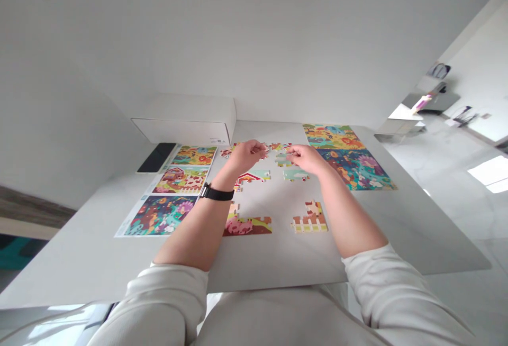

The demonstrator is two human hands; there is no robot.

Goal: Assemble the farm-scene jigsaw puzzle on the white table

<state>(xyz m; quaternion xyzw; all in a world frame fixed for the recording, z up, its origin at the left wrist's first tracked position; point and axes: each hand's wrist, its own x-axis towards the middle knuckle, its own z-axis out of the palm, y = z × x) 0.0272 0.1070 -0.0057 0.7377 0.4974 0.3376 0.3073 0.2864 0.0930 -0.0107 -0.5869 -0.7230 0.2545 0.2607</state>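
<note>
My left hand point(246, 155), with a black watch on the wrist, reaches over the far middle of the white table point(95, 251), fingers curled among loose puzzle pieces point(278, 147); what it pinches is too small to name. My right hand point(306, 157) is closed on a small puzzle piece just right of it. Below the hands lie partly joined puzzle sections: a red barn section point(251, 178), a pale green piece point(295, 175), a pink and green section point(248, 225) and a fence section point(310, 218).
A finished colourful puzzle point(349, 155) lies at the right. A printed guide sheet with three pictures point(174, 192) lies at the left, with a black phone point(157, 157) beside it. A white box point(186, 119) stands at the far left by the wall.
</note>
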